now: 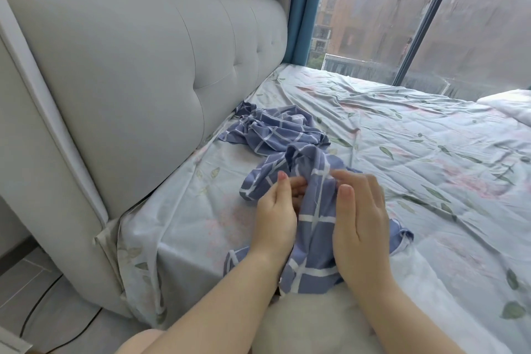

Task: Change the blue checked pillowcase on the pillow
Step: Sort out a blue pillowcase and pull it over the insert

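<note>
Bed (416,158) under a pale leafy sheet, grey padded headboard (143,66), rain-streaked window (402,8), white pillow (310,322) at the near edge, blue checked pillowcase (287,132) crumpled on the bed beside the headboard, left hand (275,218) pinching its cloth, right hand (359,224) flat against it with straight fingers

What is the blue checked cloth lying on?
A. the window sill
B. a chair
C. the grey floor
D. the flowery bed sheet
D: the blue checked pillowcase lies crumpled on the flowery bed sheet, its near end between the left hand and the right hand.
</note>
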Demonstrator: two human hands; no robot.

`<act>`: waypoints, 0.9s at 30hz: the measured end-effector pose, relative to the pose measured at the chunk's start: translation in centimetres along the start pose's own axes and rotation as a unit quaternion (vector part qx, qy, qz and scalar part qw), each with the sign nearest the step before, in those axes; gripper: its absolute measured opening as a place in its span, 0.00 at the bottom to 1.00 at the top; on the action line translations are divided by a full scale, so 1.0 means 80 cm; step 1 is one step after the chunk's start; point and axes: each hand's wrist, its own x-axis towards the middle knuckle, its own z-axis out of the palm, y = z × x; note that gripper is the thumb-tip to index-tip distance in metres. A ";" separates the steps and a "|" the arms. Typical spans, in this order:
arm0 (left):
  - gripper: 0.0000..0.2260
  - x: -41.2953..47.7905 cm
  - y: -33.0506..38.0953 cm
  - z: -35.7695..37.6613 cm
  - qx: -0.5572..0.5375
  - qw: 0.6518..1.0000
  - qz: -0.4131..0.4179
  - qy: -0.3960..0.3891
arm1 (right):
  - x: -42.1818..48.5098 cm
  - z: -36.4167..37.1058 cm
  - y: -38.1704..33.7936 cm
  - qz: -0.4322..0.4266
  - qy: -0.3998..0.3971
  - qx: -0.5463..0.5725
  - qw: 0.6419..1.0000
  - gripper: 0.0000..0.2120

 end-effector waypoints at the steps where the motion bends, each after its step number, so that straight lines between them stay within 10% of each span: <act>1: 0.26 0.003 0.002 0.000 0.003 1.000 0.002 -0.029 | 0.002 0.002 0.000 -0.002 -0.004 -0.021 1.000 0.22; 16: 0.38 -0.014 0.022 -0.006 -0.290 0.915 -0.134 -0.246 | 0.029 0.004 -0.006 -0.002 -0.014 -0.008 1.000 0.07; 27: 0.12 0.017 0.022 -0.007 -0.111 0.977 -0.083 -0.164 | 0.029 -0.015 -0.001 0.071 0.001 0.002 0.997 0.09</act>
